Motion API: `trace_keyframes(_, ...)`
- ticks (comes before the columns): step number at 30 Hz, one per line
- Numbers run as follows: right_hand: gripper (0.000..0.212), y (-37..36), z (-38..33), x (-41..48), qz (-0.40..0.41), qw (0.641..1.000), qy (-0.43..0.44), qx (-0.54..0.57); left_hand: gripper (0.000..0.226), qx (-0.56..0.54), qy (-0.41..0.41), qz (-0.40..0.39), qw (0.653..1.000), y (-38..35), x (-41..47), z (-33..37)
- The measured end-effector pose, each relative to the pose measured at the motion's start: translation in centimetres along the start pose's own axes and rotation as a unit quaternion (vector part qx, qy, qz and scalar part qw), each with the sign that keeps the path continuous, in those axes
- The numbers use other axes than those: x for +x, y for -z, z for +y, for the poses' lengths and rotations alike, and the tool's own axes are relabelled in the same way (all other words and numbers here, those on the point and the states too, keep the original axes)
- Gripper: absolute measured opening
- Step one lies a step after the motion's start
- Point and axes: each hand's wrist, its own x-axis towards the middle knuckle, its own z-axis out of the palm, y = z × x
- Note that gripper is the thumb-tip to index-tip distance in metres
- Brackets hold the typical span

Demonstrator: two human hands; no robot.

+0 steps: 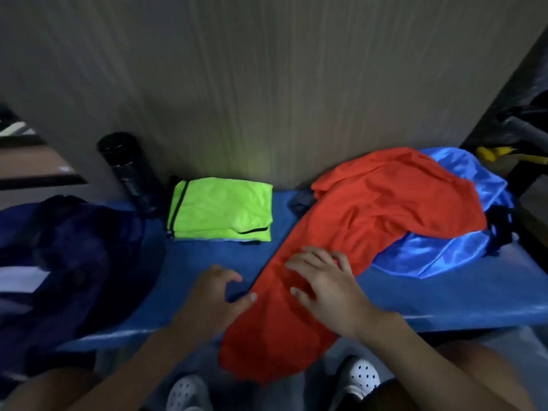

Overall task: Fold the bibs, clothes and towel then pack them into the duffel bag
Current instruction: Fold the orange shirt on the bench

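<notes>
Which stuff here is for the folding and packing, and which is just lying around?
For the job: red cloth, blue cloth, green bibs, duffel bag.
Just lying about: black bottle, yellow thing.

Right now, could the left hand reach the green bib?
Probably yes: only bare bench lies between the left hand and the green bib behind it; the red cloth is off to the right.

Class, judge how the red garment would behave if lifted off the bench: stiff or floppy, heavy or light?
Probably floppy: the red garment drapes over the blue cloth and sags off the bench edge. Likely light, given its thin soft folds. It may slide on that shiny cloth.
</notes>
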Motion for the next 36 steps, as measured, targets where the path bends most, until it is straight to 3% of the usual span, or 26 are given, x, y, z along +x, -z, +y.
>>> trace_keyframes(4, 0.060, -1.7, -2.1, 1.0, -0.098, 0.993, 0.065, 0.001, 0.065, 0.079, 0.037, -0.043, 0.995, -0.3, -3.6, -1.6)
trace_keyframes(6, 0.065, -2.1, -2.3, 1.6, -0.138, 0.987, 0.077, -0.035, 0.049, 0.084, 0.039, -0.051, 0.994, -0.3, -3.7, -1.1)
trace_keyframes(9, 0.054, -2.7, -2.1, 2.4, -0.139, 0.983, 0.093, -0.074, 0.026, 0.101, 0.040, -0.079, 0.991, 0.1, -3.4, -0.3)
trace_keyframes(13, 0.031, -3.0, -1.9, 3.2, -0.129, 0.984, 0.090, -0.083, 0.017, 0.080, 0.023, -0.042, 0.996, 0.8, -2.9, 0.1)
trace_keyframes(16, 0.022, -3.5, -2.4, 4.2, -0.050, 0.996, 0.067, -0.035, 0.017, -0.017, 0.042, -0.004, 0.999, 1.4, -2.0, -0.1)
trace_keyframes(19, 0.018, -3.2, -3.2, 5.6, 0.118, 0.990, 0.024, 0.068, 0.050, -0.094, 0.088, 0.018, 0.991, 3.0, -1.0, -0.5)
trace_keyframes(21, 0.017, -2.3, -3.3, 6.2, 0.179, 0.978, 0.001, 0.108, 0.055, -0.102, 0.108, 0.037, 0.988, 4.3, -0.2, -1.3)
trace_keyframes(24, 0.019, -1.9, -2.7, 6.0, 0.124, 0.991, -0.007, 0.054, 0.013, -0.113, 0.100, 0.071, 0.986, 5.7, 0.2, -2.0)
trace_keyframes(27, 0.028, -2.2, -2.6, 5.3, -0.004, 0.999, 0.017, -0.037, 0.020, -0.093, 0.075, 0.117, 0.986, 5.8, 0.0, -2.3)
trace_keyframes(29, 0.046, -2.4, -2.8, 5.2, -0.051, 0.998, 0.027, -0.023, 0.013, -0.074, 0.050, 0.112, 0.990, 5.9, -0.3, -2.1)
trace_keyframes(32, 0.073, -2.7, -3.4, 5.4, -0.057, 0.996, 0.052, 0.041, 0.009, -0.092, 0.037, 0.082, 0.992, 5.8, -0.9, -2.0)
trace_keyframes(36, 0.072, -3.6, -4.6, 5.8, -0.024, 0.992, 0.062, 0.111, 0.011, -0.123, 0.005, 0.050, 0.991, 6.1, -1.5, -1.3)
